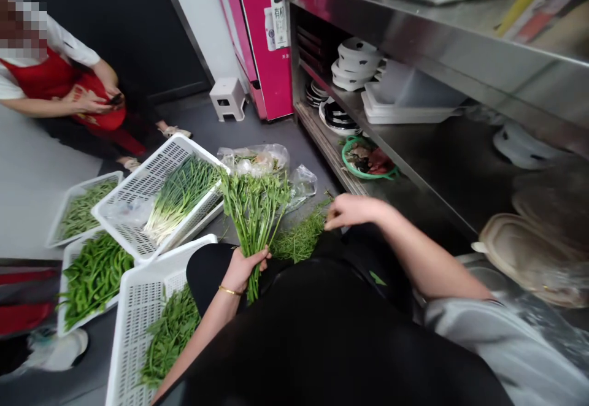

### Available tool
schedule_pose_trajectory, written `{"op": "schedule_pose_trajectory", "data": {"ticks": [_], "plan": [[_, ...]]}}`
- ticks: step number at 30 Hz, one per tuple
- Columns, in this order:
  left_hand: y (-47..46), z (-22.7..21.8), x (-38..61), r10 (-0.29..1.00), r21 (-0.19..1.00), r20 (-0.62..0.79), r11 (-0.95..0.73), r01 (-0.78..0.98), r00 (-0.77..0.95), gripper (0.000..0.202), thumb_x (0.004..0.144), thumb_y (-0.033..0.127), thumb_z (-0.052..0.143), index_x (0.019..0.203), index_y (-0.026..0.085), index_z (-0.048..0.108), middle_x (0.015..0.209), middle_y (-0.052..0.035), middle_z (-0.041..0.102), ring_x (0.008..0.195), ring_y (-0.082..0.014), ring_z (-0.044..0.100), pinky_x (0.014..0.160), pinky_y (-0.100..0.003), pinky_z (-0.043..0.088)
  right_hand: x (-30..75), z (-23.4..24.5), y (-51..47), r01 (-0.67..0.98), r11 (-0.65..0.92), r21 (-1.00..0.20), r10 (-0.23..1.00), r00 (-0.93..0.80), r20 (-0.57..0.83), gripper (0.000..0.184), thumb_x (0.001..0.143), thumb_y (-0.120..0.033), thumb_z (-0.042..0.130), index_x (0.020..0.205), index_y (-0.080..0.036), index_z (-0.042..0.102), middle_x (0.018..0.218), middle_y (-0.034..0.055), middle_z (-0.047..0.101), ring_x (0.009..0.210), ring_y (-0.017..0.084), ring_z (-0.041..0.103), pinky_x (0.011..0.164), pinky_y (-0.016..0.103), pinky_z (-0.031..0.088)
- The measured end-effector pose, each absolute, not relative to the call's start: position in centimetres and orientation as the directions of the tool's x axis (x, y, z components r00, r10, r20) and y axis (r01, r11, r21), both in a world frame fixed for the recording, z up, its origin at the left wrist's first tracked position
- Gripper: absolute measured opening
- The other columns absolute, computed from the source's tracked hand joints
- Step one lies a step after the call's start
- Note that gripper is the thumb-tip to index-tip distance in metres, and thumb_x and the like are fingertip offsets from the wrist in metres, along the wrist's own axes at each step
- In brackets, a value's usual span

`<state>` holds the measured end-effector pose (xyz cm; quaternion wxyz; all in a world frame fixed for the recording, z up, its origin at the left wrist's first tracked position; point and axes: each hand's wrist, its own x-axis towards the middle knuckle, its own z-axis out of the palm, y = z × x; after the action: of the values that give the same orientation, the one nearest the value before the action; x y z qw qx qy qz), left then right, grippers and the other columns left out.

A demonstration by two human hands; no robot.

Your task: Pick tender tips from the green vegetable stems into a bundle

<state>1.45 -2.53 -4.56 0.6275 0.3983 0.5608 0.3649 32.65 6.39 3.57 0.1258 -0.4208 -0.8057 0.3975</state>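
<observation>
My left hand (247,265) is wrapped round the lower stems of a bunch of leafy greens (253,210), which stands nearly upright with its leaves at the top. To the right, my right hand (352,210) is bent downward with its fingers curled together. Whatever they may pinch is hidden or too small to name. Just below and left of that hand lies a heap of fine green sprigs (299,237). Left of my lap, more leafy greens (172,332) lie in a white perforated basket (131,308).
Other white baskets hold scallions (184,191), green peppers (96,277) and green beans (87,206). Clear plastic bags (301,185) lie on the floor. A steel shelf (414,173) with dishes and a green basket (352,167) borders the right. A person in a red apron (59,84) stands left.
</observation>
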Motion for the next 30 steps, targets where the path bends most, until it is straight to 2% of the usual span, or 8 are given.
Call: {"op": "schedule_pose_trajectory", "data": {"ticks": [2,4,7,11,14,21,25,30], "plan": [[-2.3,-4.4,1.9,0.908,0.916,-0.400,0.401,0.016,0.124,0.024,0.065,0.030,0.071,0.069,0.007,0.065,0.055,-0.0057,0.062,0.043,-0.0095,0.050,0.044,-0.022,0.040,28.8,2.9,5.5,0.517,0.378,-0.768,0.751,-0.656,-0.072,0.020,0.072,-0.036,0.063,0.068,-0.017,0.067,0.058,-0.0019,0.063,0.050,0.008,0.051,0.054,0.021,0.036],[-2.1,-4.1,2.5,0.911,0.919,-0.393,0.391,0.040,0.127,0.024,0.064,0.030,0.072,0.070,0.008,0.064,0.057,-0.0055,0.063,0.042,-0.0093,0.050,0.044,-0.022,0.040,25.0,2.5,5.8,0.541,0.307,-0.783,0.874,-0.485,0.007,0.025,0.077,-0.038,0.057,0.073,-0.016,0.067,0.060,-0.0009,0.063,0.052,0.008,0.052,0.054,0.020,0.036],[-2.4,-3.5,3.0,0.916,0.922,-0.385,0.377,0.085,0.111,0.027,0.062,0.030,0.074,0.074,0.008,0.065,0.062,-0.0062,0.065,0.043,-0.0096,0.051,0.046,-0.023,0.042,21.7,1.7,7.2,0.568,0.213,-0.795,0.944,-0.330,0.017,0.028,0.071,-0.040,0.064,0.063,-0.013,0.062,0.056,-0.0008,0.059,0.052,0.008,0.049,0.051,0.020,0.034],[-2.9,-3.1,2.8,0.919,0.923,-0.380,0.384,-0.022,0.100,0.033,0.064,0.032,0.073,0.086,0.008,0.064,0.070,-0.0077,0.067,0.047,-0.0106,0.054,0.049,-0.024,0.043,21.4,0.2,7.5,0.316,0.066,-0.947,0.926,-0.373,-0.060,0.032,0.069,-0.043,0.064,0.060,-0.014,0.054,0.045,-0.0058,0.048,0.042,0.007,0.047,0.046,0.018,0.036],[-3.1,-3.2,2.5,0.911,0.898,-0.407,0.413,-0.151,0.067,0.038,0.060,0.033,0.075,0.088,0.011,0.062,0.072,-0.0065,0.067,0.049,-0.0121,0.056,0.047,-0.025,0.044,22.1,-0.6,6.6,0.098,-0.064,-0.993,0.922,-0.376,-0.096,0.034,0.064,-0.047,0.066,0.063,-0.015,0.053,0.047,-0.0066,0.047,0.040,0.007,0.049,0.041,0.018,0.038],[-2.9,-3.6,3.0,0.905,0.898,-0.418,0.424,-0.120,0.074,0.036,0.056,0.029,0.077,0.083,0.011,0.062,0.066,-0.0049,0.066,0.048,-0.0109,0.056,0.048,-0.023,0.044,22.7,-0.2,5.7,0.022,-0.101,-0.995,0.924,-0.369,-0.102,0.033,0.060,-0.043,0.071,0.064,-0.015,0.053,0.050,-0.0057,0.050,0.042,0.008,0.050,0.040,0.019,0.040],[-2.8,-3.5,3.5,0.907,0.897,-0.413,0.421,-0.136,0.086,0.035,0.057,0.029,0.077,0.082,0.012,0.060,0.061,-0.0023,0.064,0.048,-0.0106,0.055,0.047,-0.023,0.044,23.1,0.0,5.1,0.033,-0.035,-0.999,0.911,-0.410,-0.046,0.029,0.064,-0.039,0.069,0.070,-0.016,0.053,0.056,-0.0048,0.053,0.047,0.009,0.054,0.047,0.020,0.042],[-2.9,-3.2,3.7,0.904,0.892,-0.409,0.424,-0.155,0.122,0.034,0.058,0.029,0.076,0.081,0.012,0.058,0.061,-0.0018,0.063,0.046,-0.0102,0.054,0.045,-0.022,0.042,23.1,-0.1,4.4,0.310,0.298,-0.903,0.903,-0.397,0.162,0.017,0.074,-0.028,0.061,0.067,-0.016,0.052,0.058,-0.0025,0.055,0.055,0.009,0.053,0.056,0.020,0.041]]}}
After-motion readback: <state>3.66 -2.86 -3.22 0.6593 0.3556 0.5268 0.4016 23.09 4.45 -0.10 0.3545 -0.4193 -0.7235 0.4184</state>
